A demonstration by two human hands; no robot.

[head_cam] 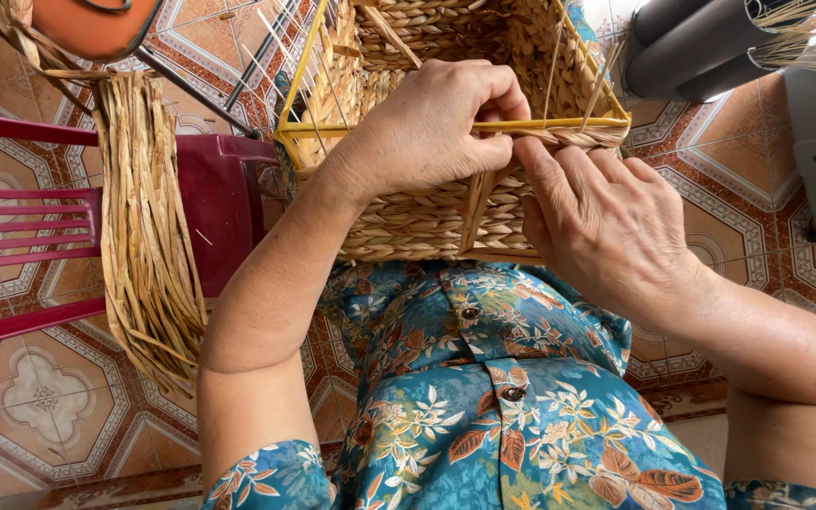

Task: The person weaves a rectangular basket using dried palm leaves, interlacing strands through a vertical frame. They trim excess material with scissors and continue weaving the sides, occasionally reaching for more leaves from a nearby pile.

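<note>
A half-woven straw basket [427, 217] on a yellow wire frame [309, 127] rests against my lap, above my blue flowered shirt. My left hand [432, 123] lies over the near rim and pinches a twisted straw strand [569, 138] that runs along the yellow top bar. My right hand [602, 222] presses against the basket's near wall, its fingertips on the same strand just below the rim. Thin upright straw stakes rise inside the basket.
A thick bundle of dried straw [144, 236] hangs over a dark red plastic chair [210, 198] at left. Grey tubes [701, 47] and loose straw ends lie at top right. An orange object [96, 24] is at top left. Patterned tiles cover the floor.
</note>
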